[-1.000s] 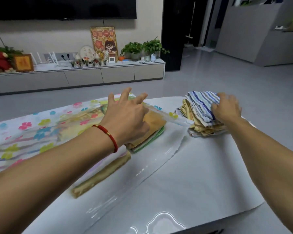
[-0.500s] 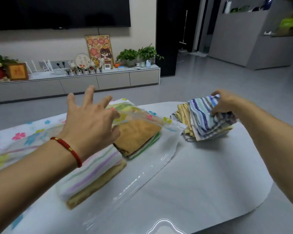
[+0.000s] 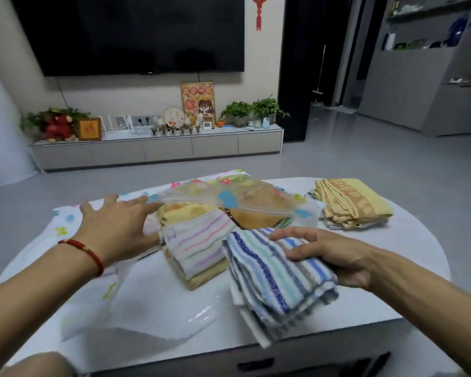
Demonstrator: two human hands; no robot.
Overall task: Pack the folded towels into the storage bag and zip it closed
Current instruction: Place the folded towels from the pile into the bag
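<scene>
A clear storage bag printed with coloured flowers lies across the white table, its mouth towards me. Inside and at its mouth sit folded towels: a pastel-striped one on a tan one, and a brown one behind. My left hand, fingers spread, rests on the bag's left part beside the upper flap. My right hand grips a folded blue-and-green striped towel just in front of the bag's mouth. A stack of yellow towels remains at the table's far right.
The table's rounded front edge is close to me. Grey floor surrounds the table. A low TV cabinet with plants and ornaments stands against the far wall under a dark screen.
My right hand has lifted the blue striped towel off the right stack and carried it left and towards me, to the bag's mouth. My left hand has come down onto the bag.
</scene>
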